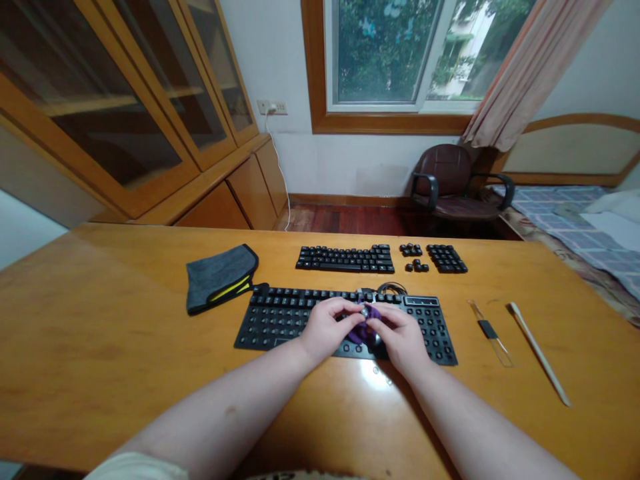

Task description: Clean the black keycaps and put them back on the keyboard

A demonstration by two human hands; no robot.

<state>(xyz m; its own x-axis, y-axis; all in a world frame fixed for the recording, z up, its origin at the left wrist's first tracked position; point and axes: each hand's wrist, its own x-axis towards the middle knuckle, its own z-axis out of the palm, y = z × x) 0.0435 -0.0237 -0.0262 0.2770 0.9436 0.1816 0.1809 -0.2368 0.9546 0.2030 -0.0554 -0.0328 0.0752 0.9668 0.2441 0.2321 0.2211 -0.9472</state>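
A black keyboard base (280,323) with its keycaps removed lies on the wooden desk (100,333). The removed keycaps (345,259) are laid out in rows behind it. My left hand (327,327) and my right hand (400,337) meet over the middle of the base. Both have their fingers curled around a small purple object (361,327) with a shiny silver tip. I cannot make out what that object is.
A folded grey cloth with a yellow stripe (220,279) lies left of the base. A clear tool with a black band (490,325) and a pale thin stick (537,350) lie to the right. A dark office chair (453,183) stands behind the desk, cabinets at left.
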